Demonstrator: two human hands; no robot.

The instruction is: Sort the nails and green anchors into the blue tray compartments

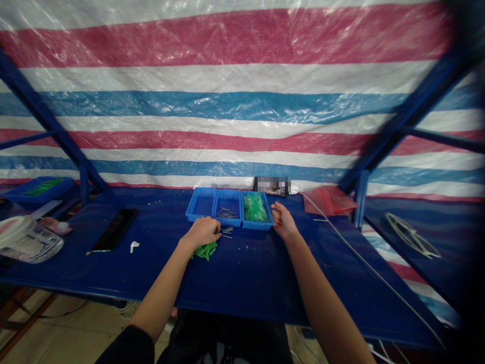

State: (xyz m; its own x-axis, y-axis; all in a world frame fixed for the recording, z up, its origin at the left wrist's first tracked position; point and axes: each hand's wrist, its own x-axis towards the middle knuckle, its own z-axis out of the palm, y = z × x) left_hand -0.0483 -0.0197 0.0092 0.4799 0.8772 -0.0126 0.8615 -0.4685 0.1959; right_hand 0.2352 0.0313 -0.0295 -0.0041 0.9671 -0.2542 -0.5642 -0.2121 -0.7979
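A blue plastic tray with three compartments stands on the dark blue table top. Its left compartment shows only a bare floor, the middle one holds metal screws, and the right one holds green plastic wall anchors. My left hand hovers just in front of the tray, its fingertips beside a few loose screws. Below that hand lies a small heap of green anchors. My right hand rests curled against the tray's right corner. Its fingers hide whatever they might hold.
A black phone and a small white object lie to the left. Further left are a clear plastic tub and another blue tray. A red plastic bag and white cable lie right. Blue steel uprights frame the table.
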